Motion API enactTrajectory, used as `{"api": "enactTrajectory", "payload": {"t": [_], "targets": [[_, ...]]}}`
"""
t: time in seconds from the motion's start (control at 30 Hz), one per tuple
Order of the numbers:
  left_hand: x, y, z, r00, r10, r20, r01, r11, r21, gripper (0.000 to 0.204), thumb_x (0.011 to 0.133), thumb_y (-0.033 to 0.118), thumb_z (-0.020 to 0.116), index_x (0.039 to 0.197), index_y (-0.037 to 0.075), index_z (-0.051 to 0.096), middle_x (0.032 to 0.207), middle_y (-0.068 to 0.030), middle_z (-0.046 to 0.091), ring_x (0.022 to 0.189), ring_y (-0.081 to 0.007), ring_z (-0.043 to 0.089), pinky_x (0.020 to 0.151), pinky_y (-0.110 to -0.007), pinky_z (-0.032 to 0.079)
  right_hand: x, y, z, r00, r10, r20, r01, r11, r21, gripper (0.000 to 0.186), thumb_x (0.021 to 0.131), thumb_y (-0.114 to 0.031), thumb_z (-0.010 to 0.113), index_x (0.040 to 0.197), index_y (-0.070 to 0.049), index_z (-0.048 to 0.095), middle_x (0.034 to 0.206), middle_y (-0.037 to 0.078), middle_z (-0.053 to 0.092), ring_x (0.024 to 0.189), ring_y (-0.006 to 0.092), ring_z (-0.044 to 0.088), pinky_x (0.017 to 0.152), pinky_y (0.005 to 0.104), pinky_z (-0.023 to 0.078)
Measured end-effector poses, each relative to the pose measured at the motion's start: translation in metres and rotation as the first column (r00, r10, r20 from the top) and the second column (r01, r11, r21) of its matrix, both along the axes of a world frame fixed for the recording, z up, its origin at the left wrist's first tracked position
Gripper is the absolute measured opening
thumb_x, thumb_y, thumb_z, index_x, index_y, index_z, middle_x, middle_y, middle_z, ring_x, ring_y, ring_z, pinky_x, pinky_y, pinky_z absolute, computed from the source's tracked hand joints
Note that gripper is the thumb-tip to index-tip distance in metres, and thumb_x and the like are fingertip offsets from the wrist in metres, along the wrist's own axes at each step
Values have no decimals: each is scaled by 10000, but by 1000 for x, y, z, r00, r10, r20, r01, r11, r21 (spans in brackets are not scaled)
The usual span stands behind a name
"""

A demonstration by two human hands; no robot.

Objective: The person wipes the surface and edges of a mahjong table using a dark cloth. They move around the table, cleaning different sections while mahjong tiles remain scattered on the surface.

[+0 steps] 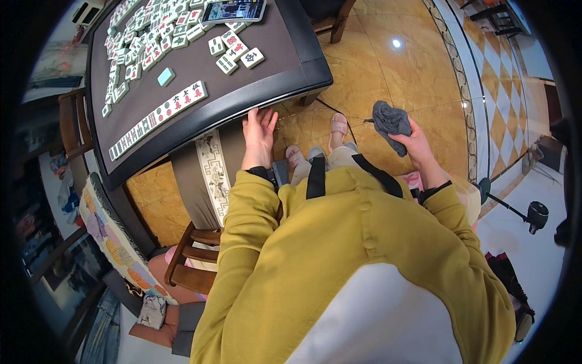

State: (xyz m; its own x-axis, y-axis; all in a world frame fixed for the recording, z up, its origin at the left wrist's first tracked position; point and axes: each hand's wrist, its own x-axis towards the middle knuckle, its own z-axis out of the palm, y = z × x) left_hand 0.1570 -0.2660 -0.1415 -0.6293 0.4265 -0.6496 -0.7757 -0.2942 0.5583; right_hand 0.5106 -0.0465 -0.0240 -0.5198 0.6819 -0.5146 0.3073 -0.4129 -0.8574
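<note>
My right hand (414,141) is closed on a crumpled dark grey cloth (391,124), held out over the floor to the right. My left hand (260,130) is at the near edge of the mahjong table (254,97), palm up with its fingers apart. Its fingertips reach the black padded rim; whether they touch it I cannot tell. On the brown tabletop, a long row of mahjong tiles (159,119) lies close to this edge. Several loose tiles (233,51) and one tile with its green back up (166,76) lie farther in.
A phone (233,11) lies among the heaped tiles (151,36) at the far side. A wooden chair (193,258) stands at my left, by a bench with a patterned runner (212,176). My slippered feet (339,124) are on the tiled floor. A black object on a rod (536,215) is at the right.
</note>
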Motion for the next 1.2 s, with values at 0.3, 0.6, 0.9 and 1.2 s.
{"api": "enactTrajectory", "payload": {"t": [0.3,0.6,0.9,1.2], "targets": [[-12,1,-5,995,31,91,-29,999,-27,335,935,129,680,1206,-15,544,1228,-230,579,1148,-376,612,993,-490,586,7,-17,-5,1000,-22,5,21,1000,20,550,791,72,726,1317,-34,609,1223,41,692,1110,148,647,997,286,489],[5,6,2,999,-19,46,17,999,39,519,929,133,711,1342,30,415,1404,-202,446,1318,-417,467,1009,-618,533,-4,-10,3,999,8,50,-10,999,38,576,780,61,751,1328,-39,603,1212,40,692,1109,147,647,982,283,499],[-2,12,-14,971,29,236,-87,967,240,403,889,84,669,1245,-29,518,1309,-220,513,1239,-406,546,1076,-570,514,-6,7,6,994,71,83,-75,996,41,612,769,61,761,1351,-19,590,1223,46,691,1088,142,656,955,282,508],[21,-13,-31,981,8,192,-63,956,285,124,853,33,635,969,-10,637,1125,-181,676,1152,-364,624,1084,-554,494,-3,17,0,991,59,117,-62,998,26,622,766,57,770,1356,-30,591,1212,39,690,1105,147,647,975,289,497]]}}
